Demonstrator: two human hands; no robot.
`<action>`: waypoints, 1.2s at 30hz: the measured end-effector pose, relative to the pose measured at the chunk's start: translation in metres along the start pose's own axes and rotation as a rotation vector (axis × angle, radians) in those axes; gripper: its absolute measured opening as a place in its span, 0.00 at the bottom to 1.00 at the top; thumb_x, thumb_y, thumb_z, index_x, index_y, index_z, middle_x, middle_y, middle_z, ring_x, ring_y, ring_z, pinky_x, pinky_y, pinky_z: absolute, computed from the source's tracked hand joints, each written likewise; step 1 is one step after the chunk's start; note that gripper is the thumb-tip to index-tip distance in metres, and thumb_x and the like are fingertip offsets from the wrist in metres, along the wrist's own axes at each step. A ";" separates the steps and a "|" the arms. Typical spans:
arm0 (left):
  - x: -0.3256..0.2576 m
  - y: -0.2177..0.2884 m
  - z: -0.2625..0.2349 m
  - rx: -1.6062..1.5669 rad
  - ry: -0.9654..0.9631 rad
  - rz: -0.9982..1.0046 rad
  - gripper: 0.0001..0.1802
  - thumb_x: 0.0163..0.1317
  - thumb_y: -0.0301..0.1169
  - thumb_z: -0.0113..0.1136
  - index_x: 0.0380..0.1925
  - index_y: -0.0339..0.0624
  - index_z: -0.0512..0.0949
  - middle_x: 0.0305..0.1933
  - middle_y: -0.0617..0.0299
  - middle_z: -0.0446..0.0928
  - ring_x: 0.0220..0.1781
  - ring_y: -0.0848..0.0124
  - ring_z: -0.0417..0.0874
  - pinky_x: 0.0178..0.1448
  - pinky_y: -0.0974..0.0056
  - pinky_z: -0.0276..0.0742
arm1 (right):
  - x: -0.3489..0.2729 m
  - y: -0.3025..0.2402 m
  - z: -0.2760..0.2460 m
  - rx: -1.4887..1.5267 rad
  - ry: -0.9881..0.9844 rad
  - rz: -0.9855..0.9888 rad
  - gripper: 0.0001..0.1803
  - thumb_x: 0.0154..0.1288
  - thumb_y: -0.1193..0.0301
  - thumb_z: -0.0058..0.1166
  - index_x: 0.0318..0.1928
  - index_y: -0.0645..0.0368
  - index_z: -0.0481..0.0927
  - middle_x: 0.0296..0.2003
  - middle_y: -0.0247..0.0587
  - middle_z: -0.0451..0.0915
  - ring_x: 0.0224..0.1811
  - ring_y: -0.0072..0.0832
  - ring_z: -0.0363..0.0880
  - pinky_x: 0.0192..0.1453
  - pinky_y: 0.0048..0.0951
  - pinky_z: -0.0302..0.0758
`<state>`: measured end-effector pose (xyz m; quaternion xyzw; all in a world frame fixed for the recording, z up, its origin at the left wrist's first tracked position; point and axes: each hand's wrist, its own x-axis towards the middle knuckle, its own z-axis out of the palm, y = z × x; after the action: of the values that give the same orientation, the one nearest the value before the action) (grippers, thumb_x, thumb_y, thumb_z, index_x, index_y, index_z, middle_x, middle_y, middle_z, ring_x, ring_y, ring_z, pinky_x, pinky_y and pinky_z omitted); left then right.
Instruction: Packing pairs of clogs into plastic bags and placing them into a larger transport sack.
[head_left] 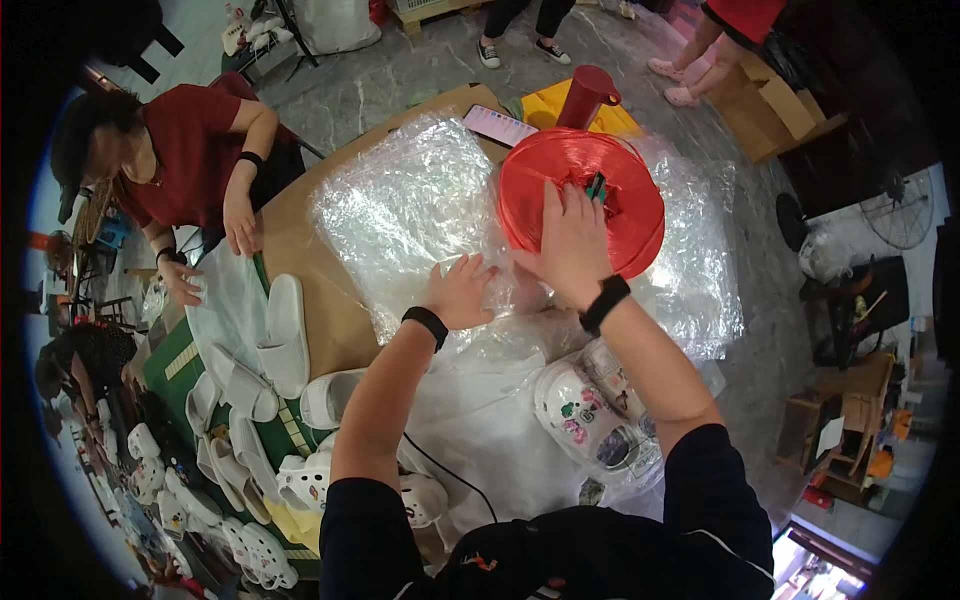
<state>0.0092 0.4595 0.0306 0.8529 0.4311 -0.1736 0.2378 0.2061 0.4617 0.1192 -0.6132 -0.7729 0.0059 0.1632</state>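
Observation:
My right hand (572,243) rests flat on a big red spool of plastic string (583,190), fingers spread near its middle, where a small dark object sticks out. My left hand (462,291) lies open on the heap of clear plastic bags (410,210) just left of the spool. Both wrists wear black bands. Below my hands, a pair of white clogs with coloured charms (590,415) sits inside a clear bag.
A person in a red shirt (185,140) sits at the left with hands on plastic near loose white clogs (280,335). More white clogs are piled at lower left. A phone (499,125), a red cup (588,95) and a yellow sheet lie behind the spool. People stand beyond.

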 end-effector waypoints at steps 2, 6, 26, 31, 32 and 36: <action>0.002 0.003 -0.008 -0.029 -0.020 0.012 0.52 0.51 0.59 0.59 0.70 0.46 0.52 0.76 0.49 0.44 0.77 0.49 0.42 0.71 0.32 0.45 | 0.016 0.013 0.004 -0.274 0.032 0.054 0.52 0.47 0.46 0.64 0.65 0.67 0.59 0.52 0.61 0.72 0.59 0.50 0.68 0.68 0.50 0.57; 0.011 -0.009 0.001 -0.099 -0.060 -0.013 0.53 0.52 0.60 0.57 0.71 0.46 0.50 0.77 0.51 0.41 0.78 0.51 0.39 0.71 0.32 0.40 | 0.029 0.017 0.015 -0.271 -0.457 0.142 0.62 0.38 0.43 0.66 0.69 0.66 0.54 0.51 0.61 0.72 0.58 0.52 0.68 0.69 0.54 0.52; 0.045 -0.013 -0.005 0.017 0.283 -0.156 0.48 0.49 0.61 0.59 0.70 0.64 0.56 0.76 0.52 0.45 0.77 0.50 0.42 0.67 0.25 0.41 | 0.048 0.085 -0.009 0.212 -0.157 0.106 0.55 0.37 0.50 0.66 0.64 0.70 0.61 0.47 0.68 0.75 0.50 0.54 0.75 0.56 0.42 0.72; 0.059 -0.005 -0.018 0.035 0.220 -0.238 0.57 0.38 0.65 0.65 0.68 0.56 0.59 0.74 0.51 0.49 0.76 0.49 0.46 0.65 0.23 0.44 | 0.041 0.049 0.002 0.047 -0.245 0.123 0.52 0.37 0.53 0.66 0.62 0.68 0.64 0.44 0.63 0.76 0.48 0.52 0.76 0.55 0.44 0.71; 0.061 -0.004 -0.022 0.056 0.184 -0.249 0.59 0.36 0.66 0.66 0.68 0.53 0.59 0.74 0.51 0.49 0.76 0.50 0.46 0.64 0.23 0.45 | 0.038 0.047 0.006 0.037 -0.230 0.107 0.51 0.37 0.53 0.66 0.62 0.67 0.64 0.44 0.63 0.76 0.48 0.52 0.76 0.56 0.44 0.70; 0.062 0.002 -0.040 0.192 0.116 -0.276 0.58 0.32 0.66 0.68 0.65 0.51 0.63 0.69 0.55 0.58 0.72 0.55 0.56 0.65 0.25 0.47 | 0.033 0.047 0.004 0.046 -0.202 0.075 0.51 0.36 0.54 0.66 0.62 0.66 0.64 0.44 0.63 0.76 0.48 0.53 0.75 0.57 0.46 0.68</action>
<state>0.0497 0.5214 0.0331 0.8130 0.5386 -0.1954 0.1038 0.2431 0.5057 0.1132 -0.6342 -0.7615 0.0913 0.0980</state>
